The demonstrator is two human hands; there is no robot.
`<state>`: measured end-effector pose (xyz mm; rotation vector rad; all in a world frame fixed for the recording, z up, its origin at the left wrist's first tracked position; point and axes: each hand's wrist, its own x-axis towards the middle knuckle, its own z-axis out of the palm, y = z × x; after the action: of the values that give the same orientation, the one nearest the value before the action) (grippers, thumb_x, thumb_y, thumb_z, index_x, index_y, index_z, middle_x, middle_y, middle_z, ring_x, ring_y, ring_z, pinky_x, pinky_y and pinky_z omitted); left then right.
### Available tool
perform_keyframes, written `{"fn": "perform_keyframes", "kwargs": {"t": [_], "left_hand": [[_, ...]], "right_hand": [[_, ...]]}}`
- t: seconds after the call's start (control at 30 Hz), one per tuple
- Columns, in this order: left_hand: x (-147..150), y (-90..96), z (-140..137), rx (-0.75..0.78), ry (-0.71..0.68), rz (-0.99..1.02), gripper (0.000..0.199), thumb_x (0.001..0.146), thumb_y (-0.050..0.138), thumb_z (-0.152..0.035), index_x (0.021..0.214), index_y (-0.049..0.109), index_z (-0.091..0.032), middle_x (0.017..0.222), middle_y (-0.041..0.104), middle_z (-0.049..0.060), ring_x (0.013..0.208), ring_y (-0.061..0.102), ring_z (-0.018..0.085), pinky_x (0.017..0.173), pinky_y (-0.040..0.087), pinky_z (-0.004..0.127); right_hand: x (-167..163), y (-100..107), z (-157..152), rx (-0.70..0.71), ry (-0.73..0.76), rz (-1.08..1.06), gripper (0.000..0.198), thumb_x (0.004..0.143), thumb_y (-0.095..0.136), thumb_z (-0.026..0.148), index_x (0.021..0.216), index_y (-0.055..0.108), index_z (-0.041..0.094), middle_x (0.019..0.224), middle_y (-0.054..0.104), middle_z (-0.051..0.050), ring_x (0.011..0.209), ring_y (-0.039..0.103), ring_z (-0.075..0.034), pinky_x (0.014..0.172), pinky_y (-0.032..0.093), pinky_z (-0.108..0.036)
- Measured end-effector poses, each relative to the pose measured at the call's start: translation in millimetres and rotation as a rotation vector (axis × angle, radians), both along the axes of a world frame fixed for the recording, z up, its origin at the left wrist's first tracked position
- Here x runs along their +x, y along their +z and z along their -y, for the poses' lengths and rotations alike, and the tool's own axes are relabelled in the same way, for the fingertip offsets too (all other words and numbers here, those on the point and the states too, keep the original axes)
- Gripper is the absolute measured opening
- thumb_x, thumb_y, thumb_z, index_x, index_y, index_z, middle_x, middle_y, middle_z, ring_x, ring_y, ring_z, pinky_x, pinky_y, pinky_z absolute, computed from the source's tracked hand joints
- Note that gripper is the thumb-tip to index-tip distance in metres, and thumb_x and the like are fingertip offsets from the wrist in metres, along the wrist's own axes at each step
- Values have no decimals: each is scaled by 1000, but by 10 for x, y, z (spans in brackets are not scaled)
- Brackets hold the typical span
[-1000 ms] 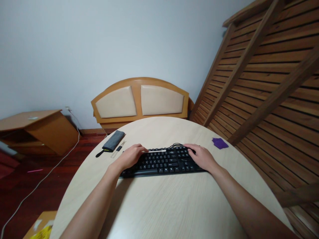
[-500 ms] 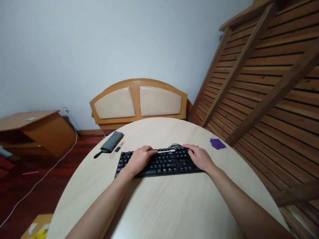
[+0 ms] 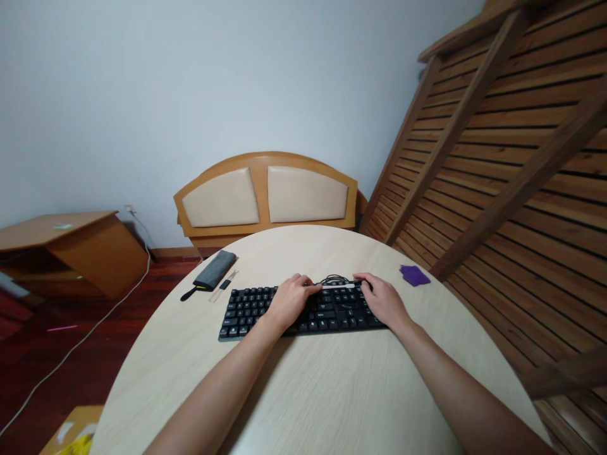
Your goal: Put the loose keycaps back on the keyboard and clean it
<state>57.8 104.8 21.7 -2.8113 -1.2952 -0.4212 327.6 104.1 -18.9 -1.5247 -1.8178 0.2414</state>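
A black keyboard (image 3: 327,319) lies across the round pale table (image 3: 332,392). My left hand (image 3: 293,300) is over its middle, fingers closed on a slim white stick (image 3: 339,286). The stick runs rightward along the keyboard's far edge; its right end looks dark, and I cannot make out its tip against the keys. My right hand (image 3: 382,298) grips the keyboard's right end, fingers reaching over the far edge and covering some keys. A coiled black cable (image 3: 334,279) lies behind the keyboard between both hands.
To the left are a dark grey pouch (image 3: 215,270) with a strap and a small black item (image 3: 224,285) with thin prongs. A purple cloth (image 3: 414,275) lies to the right. Beyond the table stand a headboard (image 3: 263,189) and a slatted wooden frame (image 3: 497,170).
My left hand has slid right along the keyboard, carrying the white stick closer to my right hand. More keys show at the left. My right hand stays nearly in place.
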Motion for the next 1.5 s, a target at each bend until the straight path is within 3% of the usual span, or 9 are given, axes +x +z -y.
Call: {"fn": "perform_keyframes", "kwargs": {"t": [0.27, 0.6, 1.03, 1.27, 1.5], "left_hand": [[-243, -36, -3, 42, 7, 24, 41, 98, 48, -10, 129, 68, -26, 110, 72, 7, 99, 57, 23, 88, 52, 35], [-50, -117, -12, 42, 10, 48, 36, 100, 51, -15, 127, 69, -31, 109, 70, 4, 102, 58, 23, 88, 51, 34], [-752, 183, -159, -70, -12, 26, 29, 102, 50, -27, 110, 78, -26, 97, 75, 7, 93, 65, 22, 82, 49, 30], [-1142, 298, -233, -175, -9, 31, 35, 101, 50, -35, 97, 80, -19, 94, 76, 10, 87, 70, 21, 80, 49, 29], [-1389, 309, -151, -175, -27, 64, 47, 103, 43, -43, 89, 80, -18, 83, 74, 10, 79, 68, 21, 77, 49, 30]], "right_hand": [[-3, -10, 3, 15, -6, 13, 32, 94, 42, 25, 109, 70, 25, 112, 76, -3, 104, 70, -22, 95, 53, -38], [-3, -14, -6, -9, -21, 27, 32, 94, 43, 26, 115, 66, 25, 113, 75, -4, 105, 70, -23, 94, 53, -39], [-18, 0, 1, -5, -29, 38, 31, 92, 46, 23, 114, 68, 25, 112, 76, -3, 103, 70, -22, 92, 53, -37], [-18, -1, -9, 2, -25, 29, 31, 91, 46, 23, 113, 68, 25, 112, 76, -4, 103, 70, -22, 92, 53, -37], [-4, -16, -8, -10, -26, 30, 30, 92, 46, 24, 113, 67, 25, 112, 75, -4, 104, 70, -23, 94, 52, -38]]}}
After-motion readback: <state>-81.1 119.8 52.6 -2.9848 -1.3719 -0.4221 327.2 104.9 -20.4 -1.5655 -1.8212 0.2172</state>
